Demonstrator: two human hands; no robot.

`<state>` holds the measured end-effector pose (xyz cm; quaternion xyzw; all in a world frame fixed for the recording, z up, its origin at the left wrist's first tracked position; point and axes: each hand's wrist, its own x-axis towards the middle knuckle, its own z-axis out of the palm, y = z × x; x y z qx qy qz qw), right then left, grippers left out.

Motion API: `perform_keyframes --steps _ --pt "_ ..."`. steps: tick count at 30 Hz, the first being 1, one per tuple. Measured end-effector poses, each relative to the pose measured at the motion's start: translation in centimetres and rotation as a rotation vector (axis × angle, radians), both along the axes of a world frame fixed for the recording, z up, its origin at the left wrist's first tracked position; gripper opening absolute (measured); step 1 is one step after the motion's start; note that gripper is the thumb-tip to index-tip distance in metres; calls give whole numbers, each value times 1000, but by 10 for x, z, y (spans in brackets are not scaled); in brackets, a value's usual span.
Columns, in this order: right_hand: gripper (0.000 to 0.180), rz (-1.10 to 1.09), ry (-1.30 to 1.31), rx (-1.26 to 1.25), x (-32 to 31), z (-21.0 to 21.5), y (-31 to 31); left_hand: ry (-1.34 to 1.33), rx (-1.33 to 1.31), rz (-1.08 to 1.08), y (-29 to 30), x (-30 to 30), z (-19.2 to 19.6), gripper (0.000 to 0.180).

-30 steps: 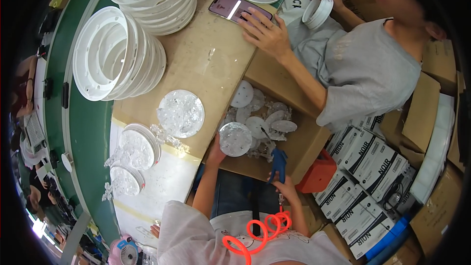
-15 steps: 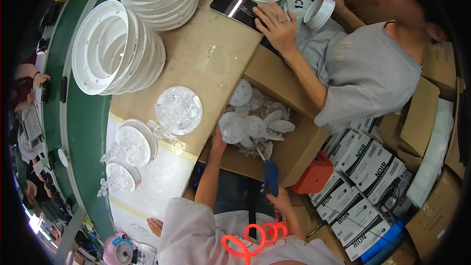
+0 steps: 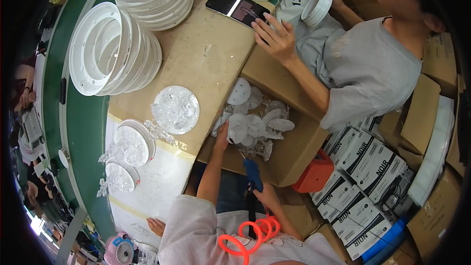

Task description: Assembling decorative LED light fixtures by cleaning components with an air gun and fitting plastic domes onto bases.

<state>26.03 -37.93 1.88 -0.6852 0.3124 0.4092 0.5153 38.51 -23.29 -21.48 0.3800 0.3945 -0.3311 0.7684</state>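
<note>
My left hand point(image 3: 223, 136) reaches to the near left edge of an open cardboard box point(image 3: 289, 164). Its fingers close on the rim of a translucent round plastic disc point(image 3: 238, 126). Several similar discs and clear plastic pieces point(image 3: 274, 115) lie in a heap in the box, partly covering one another. Lower and to the right, my right hand point(image 3: 266, 195) grips a blue air blow gun point(image 3: 253, 174), its thin metal nozzle pointing up and left toward the box's near side. A coiled red-orange hose point(image 3: 248, 233) runs across in front of me.
A cardboard-covered table point(image 3: 206, 64) holds stacked white rings point(image 3: 115, 51), discs with clear pieces point(image 3: 175, 110) and a phone point(image 3: 238, 7). A co-worker's hand point(image 3: 277, 39) is over the phone; the other holds a white ring point(image 3: 316, 10). A red bin point(image 3: 314, 174) stands right. Another hand point(image 3: 156, 225) shows lower left.
My right hand and the blow gun have shifted left, and the nozzle has drawn off the discs. My left hand has moved slightly up and right. The co-worker's hand has shifted beside the phone.
</note>
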Motion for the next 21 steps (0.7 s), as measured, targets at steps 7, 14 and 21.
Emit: perform_keyframes --steps 7,14,21 --pt "22 124 -52 -90 0 1 -10 -41 -121 146 4 -6 -8 46" --pt "22 -49 134 35 17 12 -11 -2 -118 226 17 -13 -44 46" --pt "24 164 -43 -10 -1 1 -15 41 -77 365 44 -40 -80 40"
